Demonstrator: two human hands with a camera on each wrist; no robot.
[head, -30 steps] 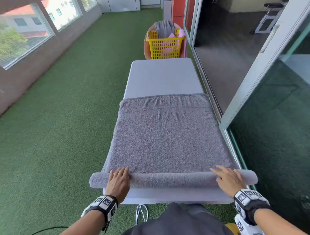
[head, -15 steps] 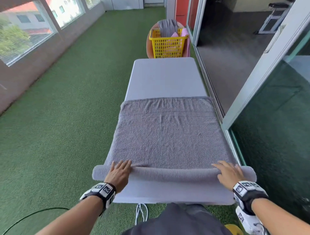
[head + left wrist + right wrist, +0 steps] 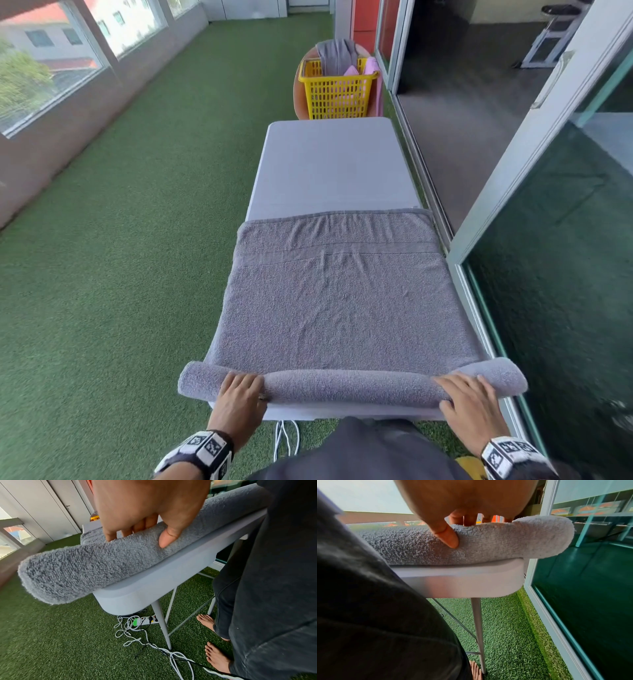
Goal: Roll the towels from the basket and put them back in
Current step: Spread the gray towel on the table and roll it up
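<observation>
A grey towel (image 3: 335, 301) lies spread on the white table (image 3: 329, 164), and its near end is wound into a thick roll (image 3: 349, 385) along the table's front edge. My left hand (image 3: 239, 390) grips the roll near its left end, fingers over the top and thumb (image 3: 164, 540) pressed into the near side. My right hand (image 3: 469, 394) holds the right end the same way, its thumb (image 3: 452, 540) dug into the roll (image 3: 522, 540). Both ends of the roll (image 3: 68, 572) overhang the table. The yellow basket (image 3: 337, 92) stands beyond the table's far end.
The basket holds another grey towel (image 3: 337, 54) and pink cloth (image 3: 371, 72). A glass sliding door frame (image 3: 534, 171) runs close along the right. A power strip and tangled cables (image 3: 142, 622) lie under the table by my bare feet (image 3: 207, 620). Green turf lies to the left.
The roll has grown thicker and the towel's far edge has drawn nearer to me. My fingers, laid flat on the roll before, now curl over it with the thumbs behind.
</observation>
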